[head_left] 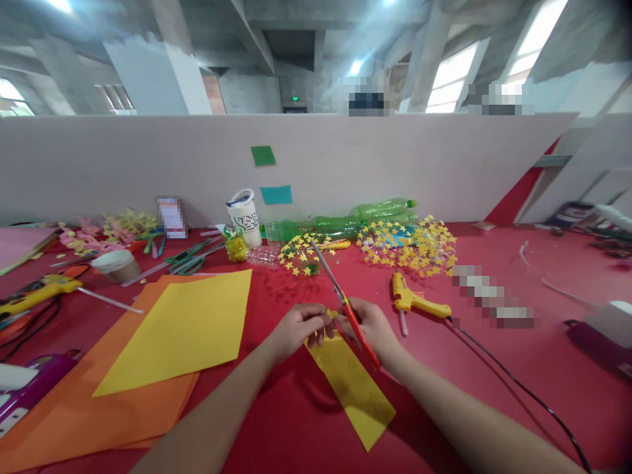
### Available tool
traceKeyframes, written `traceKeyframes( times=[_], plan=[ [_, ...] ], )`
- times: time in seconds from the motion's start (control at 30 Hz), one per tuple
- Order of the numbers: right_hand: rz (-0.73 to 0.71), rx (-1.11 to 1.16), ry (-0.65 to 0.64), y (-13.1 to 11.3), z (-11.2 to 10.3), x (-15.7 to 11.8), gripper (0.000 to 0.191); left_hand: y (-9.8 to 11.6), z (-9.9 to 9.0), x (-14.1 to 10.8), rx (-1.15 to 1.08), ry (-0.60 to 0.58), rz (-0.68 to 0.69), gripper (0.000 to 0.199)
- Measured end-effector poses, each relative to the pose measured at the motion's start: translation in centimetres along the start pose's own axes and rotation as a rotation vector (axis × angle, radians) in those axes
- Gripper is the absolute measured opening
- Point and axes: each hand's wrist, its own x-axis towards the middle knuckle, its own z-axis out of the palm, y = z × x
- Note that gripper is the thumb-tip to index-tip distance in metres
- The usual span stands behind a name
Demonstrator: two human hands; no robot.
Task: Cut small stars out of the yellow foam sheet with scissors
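Red tabletop (276, 421) below, the left hand (299, 329) pinches a small yellow piece (332, 315), best lightly, while the right hand (379, 332) grasps red-handled scissors (351, 317), best angled clear.

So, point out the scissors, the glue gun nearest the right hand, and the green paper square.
Scissors (352, 318): head view, on the red handle.
Glue gun (407, 300): head view, on its yellow body.
Green paper square (263, 156): head view, on its middle.
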Motion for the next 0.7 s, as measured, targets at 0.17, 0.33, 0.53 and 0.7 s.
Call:
traceKeyframes(
  times=[0.17, 0.33, 0.53, 0.7],
  plan=[
    [0.053, -0.008, -0.072, -0.4, -0.2, -0.1, 0.024, 0.2, -0.5, 0.1, -0.054, 0.077, 0.031, 0.02],
    [0.012, -0.143, -0.156, -1.1, -0.5, -0.5, 0.032, 0.4, -1.7, 0.1, -0.308, 0.354, 0.188, 0.017],
    [0.032, -0.219, -0.27, -1.2, -0.8, -0.8, 0.036, 0.8, -2.4, 0.0, -0.346, 0.49, 0.267, 0.017],
    [0.062, -0.19, -0.339, -1.5, -0.7, -1.1, 0.038, 0.9, -2.6, -0.1, -0.272, 0.489, 0.309, 0.017]
  ],
)
